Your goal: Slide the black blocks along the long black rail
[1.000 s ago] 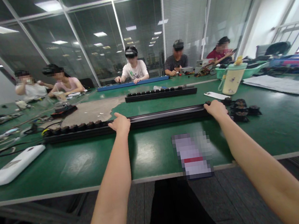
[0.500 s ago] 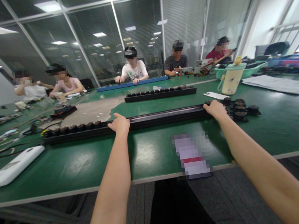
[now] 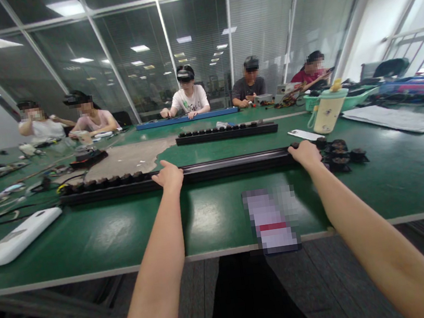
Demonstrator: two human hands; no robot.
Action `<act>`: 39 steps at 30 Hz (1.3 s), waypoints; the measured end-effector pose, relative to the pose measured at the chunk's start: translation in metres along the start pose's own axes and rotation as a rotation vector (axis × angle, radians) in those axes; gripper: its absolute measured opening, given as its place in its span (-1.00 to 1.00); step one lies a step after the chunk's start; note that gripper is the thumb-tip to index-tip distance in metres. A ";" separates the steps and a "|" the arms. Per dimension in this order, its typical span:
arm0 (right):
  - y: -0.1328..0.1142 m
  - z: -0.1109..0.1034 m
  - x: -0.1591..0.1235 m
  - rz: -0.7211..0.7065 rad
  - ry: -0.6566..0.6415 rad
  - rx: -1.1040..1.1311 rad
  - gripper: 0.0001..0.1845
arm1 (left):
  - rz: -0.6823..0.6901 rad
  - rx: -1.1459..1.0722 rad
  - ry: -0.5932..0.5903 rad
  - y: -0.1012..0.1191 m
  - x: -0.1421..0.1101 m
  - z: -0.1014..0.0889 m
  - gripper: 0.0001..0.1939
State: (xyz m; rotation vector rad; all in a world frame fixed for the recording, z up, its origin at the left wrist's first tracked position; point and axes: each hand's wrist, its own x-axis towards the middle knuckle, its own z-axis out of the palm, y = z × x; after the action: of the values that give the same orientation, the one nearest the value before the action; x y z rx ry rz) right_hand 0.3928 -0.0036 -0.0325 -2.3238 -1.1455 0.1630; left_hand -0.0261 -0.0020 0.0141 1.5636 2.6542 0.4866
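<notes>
A long black rail (image 3: 236, 165) lies across the green table in front of me, with a row of black knob-like pieces (image 3: 114, 181) along its left part. Partway along it, my left hand (image 3: 170, 175) is closed around the rail, just right of the row. At the rail's right end my right hand (image 3: 306, 155) grips it, and a small dark piece shows by its fingertips. The fingers of both hands are partly hidden behind the rail. Beside my right hand lie several loose black pieces (image 3: 339, 154) of a similar look.
Nearer me lie a blurred phone (image 3: 271, 221) and a white device (image 3: 21, 237). Beyond the rail are a second black rail (image 3: 226, 134), a white phone (image 3: 305, 135), a cream cup (image 3: 327, 111) and papers (image 3: 399, 118). Co-workers (image 3: 190, 99) sit along the far side.
</notes>
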 end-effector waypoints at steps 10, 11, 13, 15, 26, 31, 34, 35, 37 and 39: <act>0.001 0.000 -0.001 0.010 0.014 0.023 -0.46 | -0.002 -0.005 -0.003 0.000 0.000 0.000 -0.24; 0.001 0.000 -0.001 0.013 0.014 0.023 -0.47 | -0.002 -0.005 -0.005 0.000 0.001 0.000 -0.24; 0.001 0.000 0.000 0.023 0.010 0.020 -0.47 | 0.002 -0.008 -0.010 -0.001 0.001 0.000 -0.23; 0.001 0.000 0.002 0.032 0.002 0.017 -0.47 | 0.007 -0.012 -0.009 -0.001 0.000 -0.001 -0.23; 0.004 0.001 0.005 0.052 0.012 0.055 -0.45 | 0.019 -0.014 0.003 -0.002 -0.001 0.000 -0.25; 0.006 0.002 0.007 0.053 0.023 0.040 -0.49 | 0.013 -0.020 0.012 -0.002 0.003 0.002 -0.23; 0.006 0.001 0.007 0.057 0.019 0.046 -0.49 | 0.003 -0.021 0.001 -0.001 0.003 0.001 -0.24; 0.006 0.001 0.007 0.059 0.017 0.050 -0.48 | 0.000 -0.020 -0.003 -0.001 0.002 0.001 -0.25; 0.007 0.000 0.007 0.064 0.016 0.058 -0.47 | -0.003 -0.018 -0.005 -0.001 0.002 0.001 -0.26; 0.007 0.000 0.006 0.067 0.017 0.067 -0.46 | -0.001 -0.019 0.000 -0.001 0.001 0.001 -0.27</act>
State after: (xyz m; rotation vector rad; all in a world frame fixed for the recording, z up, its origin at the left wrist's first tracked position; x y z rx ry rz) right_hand 0.4016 -0.0020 -0.0356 -2.3014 -1.0382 0.2026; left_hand -0.0275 -0.0011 0.0133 1.5571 2.6416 0.5101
